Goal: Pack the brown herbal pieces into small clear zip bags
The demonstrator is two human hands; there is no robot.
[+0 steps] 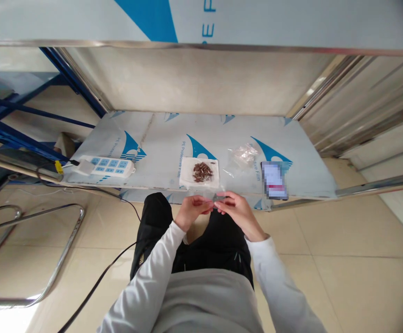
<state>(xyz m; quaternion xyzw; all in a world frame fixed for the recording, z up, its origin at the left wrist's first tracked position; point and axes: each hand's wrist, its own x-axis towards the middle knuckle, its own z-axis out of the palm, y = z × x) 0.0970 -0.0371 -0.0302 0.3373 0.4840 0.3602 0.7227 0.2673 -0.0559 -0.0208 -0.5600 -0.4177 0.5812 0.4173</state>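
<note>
1. The left hand [193,210] and right hand [238,212] nearly touch, pinching a small, clear plastic bag [215,190] between them, by the flat grey shelf [163,150].
2. Just past it, small brown pieces [202,172] sit piled on a square white sheet [186,177].
3. Rightward lie crinkly clear bags [244,155], then a dark-edged phone [274,180].
4. Far left: a long white power strip [113,167].

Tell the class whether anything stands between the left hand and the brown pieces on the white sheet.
Only clear plastic, held by the left hand and right hand, shows in front of the white sheet; nothing solid visibly blocks the way to the brown pieces.
</note>
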